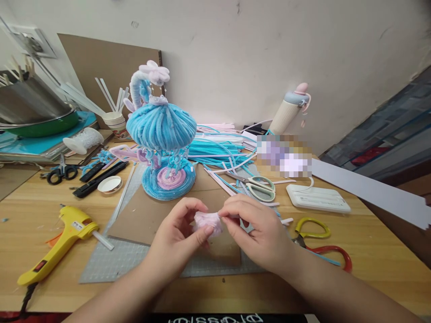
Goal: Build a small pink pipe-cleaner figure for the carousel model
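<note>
My left hand is closed round a small bundle of pale pink pipe cleaner, with the thumb pressed on its front. At the bundle's right end, the thumb and forefinger of my right hand pinch a part of the same fuzzy piece. Both hands are above a brown cardboard sheet on a grey cutting mat. Just beyond them stands a blue fuzzy lamp-like figure with a domed top, a pale pink flower and a coiled round base.
A yellow glue gun lies at left, near black scissors and a wire spool. Blue and pink pipe cleaners are heaped behind. Pale-handled scissors, red-and-yellow pliers, a white power bank and a bottle are at right.
</note>
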### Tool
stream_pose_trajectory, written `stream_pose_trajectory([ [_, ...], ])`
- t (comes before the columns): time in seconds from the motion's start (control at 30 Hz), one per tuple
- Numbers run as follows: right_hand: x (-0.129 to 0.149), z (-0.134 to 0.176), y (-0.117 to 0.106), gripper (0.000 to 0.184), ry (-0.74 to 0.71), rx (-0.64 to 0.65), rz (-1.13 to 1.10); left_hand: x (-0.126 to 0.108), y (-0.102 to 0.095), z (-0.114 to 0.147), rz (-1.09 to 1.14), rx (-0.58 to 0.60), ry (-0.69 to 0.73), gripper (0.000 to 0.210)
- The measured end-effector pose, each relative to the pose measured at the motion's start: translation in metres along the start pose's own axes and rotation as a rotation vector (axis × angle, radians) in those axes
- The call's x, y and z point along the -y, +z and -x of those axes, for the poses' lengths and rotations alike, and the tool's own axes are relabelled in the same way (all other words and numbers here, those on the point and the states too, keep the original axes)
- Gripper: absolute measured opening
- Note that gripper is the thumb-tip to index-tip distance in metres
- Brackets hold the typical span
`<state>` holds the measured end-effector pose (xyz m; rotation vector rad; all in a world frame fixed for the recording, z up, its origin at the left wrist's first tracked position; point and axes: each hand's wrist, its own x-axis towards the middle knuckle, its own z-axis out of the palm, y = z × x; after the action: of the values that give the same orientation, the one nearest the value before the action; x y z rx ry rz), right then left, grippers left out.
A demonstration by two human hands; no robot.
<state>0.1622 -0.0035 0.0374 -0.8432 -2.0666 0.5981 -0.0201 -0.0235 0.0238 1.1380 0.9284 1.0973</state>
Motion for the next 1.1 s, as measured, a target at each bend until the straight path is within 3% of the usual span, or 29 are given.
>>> stream_pose_trajectory([
  [0.13,0.005,0.000,-0.001,0.026,-0.063,-0.071,0.136,0.002,0.000,0.001,-0.055,0.005,0.015,0.023],
  [0.23,0.007,0.001,0.000,0.028,-0.084,-0.053,0.208,0.004,0.000,0.000,-0.067,-0.012,0.040,0.029],
  [0.43,0.006,0.002,-0.001,0.016,-0.027,0.036,0.131,0.005,0.001,0.002,-0.100,0.018,0.012,0.033],
  [0.6,0.005,0.001,-0.001,0.017,0.062,0.075,0.034,0.005,0.001,0.002,-0.094,0.016,0.024,0.037],
  [0.67,0.004,0.003,0.000,0.023,0.092,0.026,0.018,0.005,0.001,0.002,-0.080,0.004,0.037,0.040],
  [0.73,0.004,0.005,0.000,0.028,0.080,-0.100,0.028,0.006,0.000,0.002,-0.065,-0.018,0.064,0.044],
  [0.8,0.005,0.007,0.001,0.015,0.054,-0.209,0.021,0.007,0.000,0.003,-0.085,-0.076,0.116,0.046],
  [0.83,0.005,0.008,0.001,0.003,0.072,-0.201,0.008,0.008,0.000,0.003,-0.114,-0.117,0.155,0.046],
  [0.9,0.006,0.007,0.003,0.014,0.194,-0.078,-0.049,0.010,-0.001,0.004,-0.209,-0.197,0.271,0.049],
  [0.97,0.005,0.004,0.008,0.011,0.362,0.086,-0.191,0.012,-0.001,0.005,-0.312,-0.251,0.420,0.053],
  [1.1,0.000,0.000,0.020,0.021,0.563,0.237,-0.771,0.014,0.000,0.004,-0.386,-0.277,0.590,0.059],
])
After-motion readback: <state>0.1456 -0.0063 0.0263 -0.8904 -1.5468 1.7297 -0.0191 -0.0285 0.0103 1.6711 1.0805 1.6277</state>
